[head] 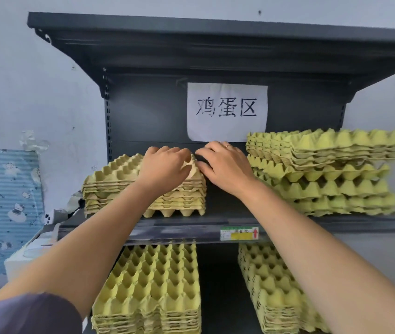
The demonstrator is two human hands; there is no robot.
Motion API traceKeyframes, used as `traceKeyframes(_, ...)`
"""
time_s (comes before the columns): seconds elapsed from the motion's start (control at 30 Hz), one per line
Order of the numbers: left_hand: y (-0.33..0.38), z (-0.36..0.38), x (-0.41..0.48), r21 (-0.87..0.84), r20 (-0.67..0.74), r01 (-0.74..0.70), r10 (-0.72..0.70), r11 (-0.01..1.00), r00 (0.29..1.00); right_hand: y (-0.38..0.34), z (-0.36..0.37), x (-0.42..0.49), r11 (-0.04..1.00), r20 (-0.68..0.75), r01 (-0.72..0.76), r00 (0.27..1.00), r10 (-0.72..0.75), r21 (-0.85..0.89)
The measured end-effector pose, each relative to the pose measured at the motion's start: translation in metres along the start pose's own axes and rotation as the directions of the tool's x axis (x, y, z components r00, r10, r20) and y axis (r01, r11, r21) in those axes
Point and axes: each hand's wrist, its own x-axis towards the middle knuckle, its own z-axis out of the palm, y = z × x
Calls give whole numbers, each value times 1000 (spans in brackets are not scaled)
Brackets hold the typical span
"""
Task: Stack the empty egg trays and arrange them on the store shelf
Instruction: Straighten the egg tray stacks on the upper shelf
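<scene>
Left hand (165,166) grips, right hand (226,166) touches the tray stack (109,186) beneath them.

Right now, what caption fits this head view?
Left hand grips, right hand touches the left egg-tray stack on the shelf.

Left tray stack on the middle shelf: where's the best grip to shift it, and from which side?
I'd take the left tray stack low on its two side edges, coming from the open front of the shelf. The nested rims form firm ledges there; the top is only thin peaks. The gap to the right stack leaves finger room.
</scene>
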Motion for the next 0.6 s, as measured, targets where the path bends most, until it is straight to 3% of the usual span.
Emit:
traceKeyframes(0.1,56,-8,18,-55,-76,-21,17,998,997,37,-31,-25,999,-74,-9,997,6,-34)
traceKeyframes(0.33,189,-15,55,-212,-65,-71,59,975,996,155,-91,-96,994,-78,-76,995,70,-84)
traceKeyframes(0.6,273,5,94,-138,-52,-141,135,980,989,259,-113,-135,978,-24,-174,985,172,-115)
